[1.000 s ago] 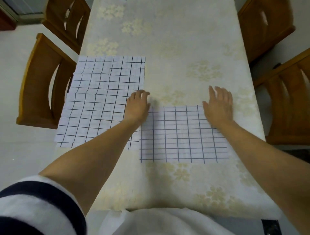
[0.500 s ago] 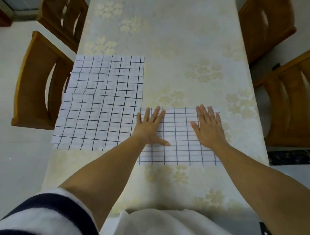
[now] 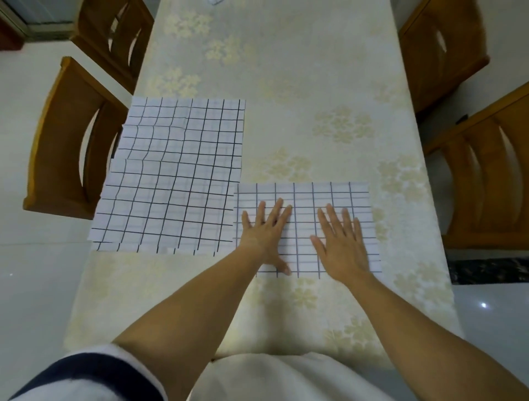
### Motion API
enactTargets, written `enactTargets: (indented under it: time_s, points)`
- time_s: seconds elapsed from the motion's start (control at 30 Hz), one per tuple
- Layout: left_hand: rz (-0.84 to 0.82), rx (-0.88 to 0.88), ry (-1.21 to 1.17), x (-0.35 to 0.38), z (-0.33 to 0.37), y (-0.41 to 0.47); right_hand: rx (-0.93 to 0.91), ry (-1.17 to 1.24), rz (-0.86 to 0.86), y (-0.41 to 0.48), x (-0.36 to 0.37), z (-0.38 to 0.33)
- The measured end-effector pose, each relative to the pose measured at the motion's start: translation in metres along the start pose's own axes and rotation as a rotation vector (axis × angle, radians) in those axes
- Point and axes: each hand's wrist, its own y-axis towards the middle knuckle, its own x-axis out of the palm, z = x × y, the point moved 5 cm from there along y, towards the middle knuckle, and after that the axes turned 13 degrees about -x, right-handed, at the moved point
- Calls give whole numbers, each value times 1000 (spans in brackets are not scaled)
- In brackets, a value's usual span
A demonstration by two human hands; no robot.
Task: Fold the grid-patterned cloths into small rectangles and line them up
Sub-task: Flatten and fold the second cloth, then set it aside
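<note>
Folded cloth [image 3: 303, 197] lies flat on the bench [image 3: 286, 86], just beside the larger grid cloths [image 3: 177, 171]. Left grip [image 3: 264, 236] and right grip [image 3: 340, 246] press it, released, fingers straight.

Left grip [image 3: 264, 229] and right grip [image 3: 340, 243] lie flat on the cloth [image 3: 303, 197], so the grid under both palms is hidden. Left forearm [image 3: 200, 300] covers the cloth's near-left corner. Stack [image 3: 177, 171]: lower sheets show only as offset edges, count can't be told. Table [image 3: 286, 71] far end is cut off at the top of view. A small item [image 3: 213, 1] there is clipped and unidentifiable. Near table edge is hidden behind the shirt [image 3: 286, 377]. Right chair [image 3: 492, 177] is clipped at the side. Sleeve [image 3: 86, 377] runs out at the bottom.
</note>
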Motion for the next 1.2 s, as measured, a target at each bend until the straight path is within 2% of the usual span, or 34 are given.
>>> enactTargets:
  time_s: [0.13, 0.27, 0.37, 0.5, 0.63, 0.73, 0.93, 1.13, 1.2]
  points:
    - [-48, 3, 18, -7, 1, 0, 140, 76, 36, -16, -11, 43]
    - [85, -11, -73, -23, 6, 1, 400, 281, 234, -19, -38, 67]
    - [75, -22, -80, -27, 8, 7, 560, 429, 220, -9, -48, 77]
    - [-47, -73, -45, -32, 13, 17, 725, 825, 169, 3, -46, 93]
    - [-109, -104, -40, -36, 18, 21, 718, 895, 58, 3, -37, 108]
    - [-117, -123, -40, -36, 20, 21, 691, 958, 88, -3, -30, 110]
    - [-149, -140, -41, -37, 24, 25, 594, 770, 100, -13, -35, 100]
    - [19, -70, 39, -45, 34, 21, 575, 711, 65, -11, -43, 95]
    - [-4, -72, 5, -41, 38, 21, 583, 690, 62, -12, -44, 94]
